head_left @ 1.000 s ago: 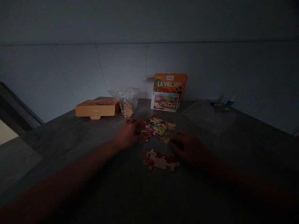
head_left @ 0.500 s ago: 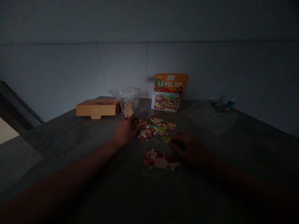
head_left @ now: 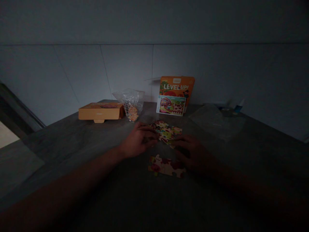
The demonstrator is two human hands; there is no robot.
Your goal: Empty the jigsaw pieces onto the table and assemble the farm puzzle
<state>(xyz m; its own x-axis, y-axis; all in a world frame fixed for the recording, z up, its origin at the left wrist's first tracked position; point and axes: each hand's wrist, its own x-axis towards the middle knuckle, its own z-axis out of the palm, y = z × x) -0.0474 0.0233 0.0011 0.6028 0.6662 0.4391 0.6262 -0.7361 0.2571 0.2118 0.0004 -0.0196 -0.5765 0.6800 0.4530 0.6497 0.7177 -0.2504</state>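
A pile of loose jigsaw pieces (head_left: 165, 129) lies on the dark table in front of me. My left hand (head_left: 138, 140) reaches over the pile's left side, its fingers stretched out and covering some pieces. At the right edge of the pile is my right hand (head_left: 194, 151), fingers apart and their tips at the nearest pieces. Closer to me lies a joined strip of puzzle pieces (head_left: 166, 166) that shows a white and brown cow. Dim light hides whether either hand's fingertips press on a piece.
Behind the pile a farm picture card (head_left: 171, 105) leans on an upright orange box (head_left: 177, 85). To the left are a clear bag of pieces (head_left: 131, 108) and a flat orange box (head_left: 101, 112). Clear plastic wrap (head_left: 217, 120) lies at the right. A wall (head_left: 130, 71) stands behind.
My left hand has moved right and slightly nearer, over the pile's left pieces. My right hand's fingers have spread from a curl. The cow strip has stayed put.
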